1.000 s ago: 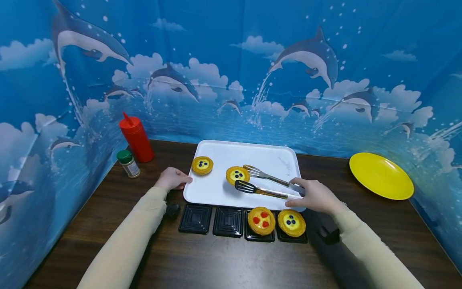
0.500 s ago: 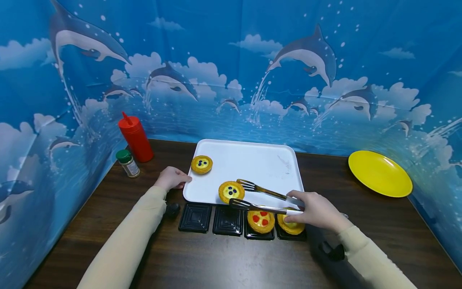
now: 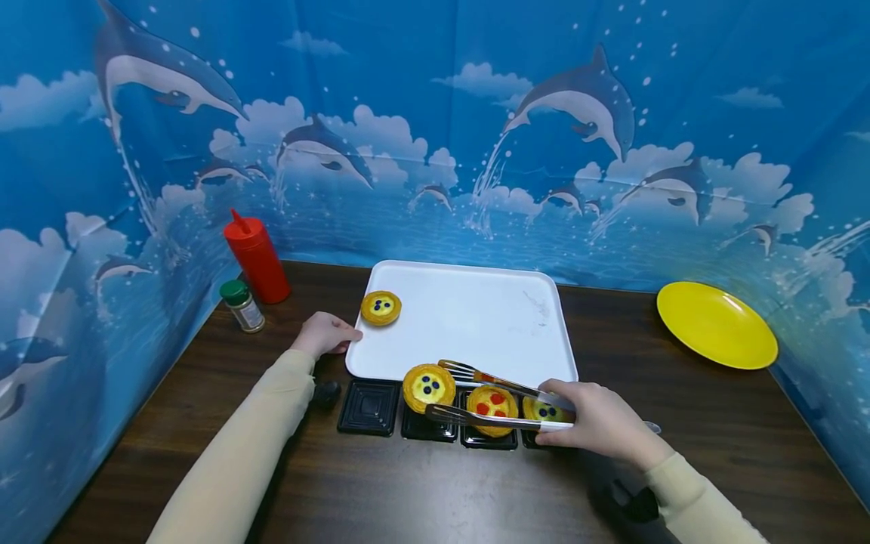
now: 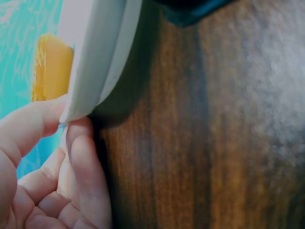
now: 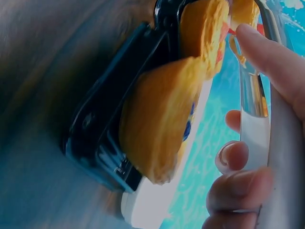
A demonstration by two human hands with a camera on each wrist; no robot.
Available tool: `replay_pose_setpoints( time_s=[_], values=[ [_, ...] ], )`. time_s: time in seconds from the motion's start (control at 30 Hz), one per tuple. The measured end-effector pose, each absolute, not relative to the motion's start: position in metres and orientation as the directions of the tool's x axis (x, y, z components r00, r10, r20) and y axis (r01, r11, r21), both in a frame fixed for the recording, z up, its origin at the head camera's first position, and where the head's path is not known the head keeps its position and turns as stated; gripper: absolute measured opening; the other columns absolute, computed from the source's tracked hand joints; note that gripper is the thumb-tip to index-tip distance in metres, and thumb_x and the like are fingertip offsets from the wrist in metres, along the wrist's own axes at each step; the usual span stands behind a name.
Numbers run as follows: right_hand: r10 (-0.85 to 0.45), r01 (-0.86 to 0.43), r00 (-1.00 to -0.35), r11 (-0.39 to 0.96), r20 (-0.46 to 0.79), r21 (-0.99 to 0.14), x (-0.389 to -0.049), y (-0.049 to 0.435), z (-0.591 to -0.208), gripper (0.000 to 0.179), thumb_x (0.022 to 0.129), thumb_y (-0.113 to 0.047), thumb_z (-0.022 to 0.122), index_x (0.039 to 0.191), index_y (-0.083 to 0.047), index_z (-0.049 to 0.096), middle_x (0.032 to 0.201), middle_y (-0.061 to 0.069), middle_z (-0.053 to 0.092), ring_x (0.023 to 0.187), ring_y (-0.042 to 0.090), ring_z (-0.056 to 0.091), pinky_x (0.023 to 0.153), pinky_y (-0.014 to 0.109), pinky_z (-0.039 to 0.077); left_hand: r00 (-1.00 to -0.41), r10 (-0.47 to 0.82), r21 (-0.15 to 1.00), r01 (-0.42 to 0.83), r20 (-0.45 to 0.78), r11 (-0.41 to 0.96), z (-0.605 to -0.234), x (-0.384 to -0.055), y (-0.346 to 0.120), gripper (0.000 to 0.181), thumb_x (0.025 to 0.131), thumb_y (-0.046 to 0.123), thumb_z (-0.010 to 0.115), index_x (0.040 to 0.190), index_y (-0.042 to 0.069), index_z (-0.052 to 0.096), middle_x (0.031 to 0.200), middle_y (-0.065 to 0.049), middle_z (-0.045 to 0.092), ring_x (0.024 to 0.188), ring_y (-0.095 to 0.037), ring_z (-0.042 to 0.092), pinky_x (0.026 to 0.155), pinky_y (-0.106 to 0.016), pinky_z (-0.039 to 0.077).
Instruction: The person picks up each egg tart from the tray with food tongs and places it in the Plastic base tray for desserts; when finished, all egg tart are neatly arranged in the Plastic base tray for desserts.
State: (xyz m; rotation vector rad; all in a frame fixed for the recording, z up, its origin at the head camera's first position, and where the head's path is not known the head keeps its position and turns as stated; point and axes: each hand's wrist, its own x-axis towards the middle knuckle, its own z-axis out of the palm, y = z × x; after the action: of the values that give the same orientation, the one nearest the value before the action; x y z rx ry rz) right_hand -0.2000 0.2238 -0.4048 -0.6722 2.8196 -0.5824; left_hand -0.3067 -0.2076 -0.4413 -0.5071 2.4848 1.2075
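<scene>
My left hand [image 3: 322,335] pinches the left edge of a white tray [image 3: 476,317], thumb above and fingers under the rim [image 4: 90,62] in the left wrist view. My right hand [image 3: 601,419] grips metal tongs [image 3: 516,424]. Between the tong tips is a blueberry egg tart [image 3: 429,387], over the second small black square base [image 3: 427,432] from the left; whether it touches the base is unclear. A strawberry tart [image 3: 489,394] and another blueberry tart [image 3: 542,410], partly behind the tongs and hand, sit on the two bases to the right. One blueberry tart [image 3: 381,308] lies on the tray's left side.
The leftmost black base [image 3: 369,408] holds nothing. A red squeeze bottle [image 3: 258,261] and a green-capped shaker [image 3: 242,306] stand at the back left. At the far right lies a yellow plate [image 3: 717,325]. A dolphin-printed curtain [image 3: 435,136] borders the table.
The tongs in my right hand have carried the blueberry tart from the tray's middle toward me and slightly left, to above the second black base. My left hand stays on the tray edge.
</scene>
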Motion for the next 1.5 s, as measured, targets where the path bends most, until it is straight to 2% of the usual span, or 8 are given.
replay_pose_setpoints(
  time_s=[0.27,0.53,1.5],
  values=[
    [-0.466,-0.393,-0.879,0.826,-0.099,-0.403,-0.1947,0.2204,-0.4056,0.068,0.065,-0.055,0.08,0.117,-0.014,0.063,0.093,-0.006,0.066,0.071,0.009,0.052,0.062,0.025,0.049,-0.882,-0.172,0.684,-0.452,-0.439,0.572,-0.442,-0.3046,-0.2091,0.036,0.088,0.03,0.067,0.109,0.001,0.066,0.095,-0.011,0.063,0.078,-0.021,0.057,0.07,-0.024,0.05],
    [-0.462,-0.403,-0.882,0.839,-0.087,-0.366,-0.1937,0.2243,-0.4098,0.069,0.065,-0.056,0.079,0.119,-0.016,0.063,0.097,-0.007,0.067,0.072,0.007,0.052,0.066,0.026,0.051,-0.879,-0.173,0.682,-0.457,-0.444,0.571,-0.443,-0.3062,-0.2092,0.036,0.089,0.03,0.067,0.11,0.001,0.066,0.095,-0.011,0.064,0.078,-0.021,0.058,0.072,-0.025,0.05],
    [-0.475,-0.418,-0.873,0.847,-0.114,-0.33,-0.1946,0.2245,-0.4046,0.071,0.063,-0.057,0.08,0.117,-0.014,0.062,0.095,-0.006,0.067,0.071,0.007,0.052,0.066,0.027,0.051,-0.879,-0.18,0.679,-0.459,-0.443,0.573,-0.4422,-0.3063,-0.2083,0.036,0.089,0.03,0.066,0.11,0.001,0.066,0.095,-0.011,0.063,0.077,-0.021,0.057,0.07,-0.024,0.049]
  ],
)
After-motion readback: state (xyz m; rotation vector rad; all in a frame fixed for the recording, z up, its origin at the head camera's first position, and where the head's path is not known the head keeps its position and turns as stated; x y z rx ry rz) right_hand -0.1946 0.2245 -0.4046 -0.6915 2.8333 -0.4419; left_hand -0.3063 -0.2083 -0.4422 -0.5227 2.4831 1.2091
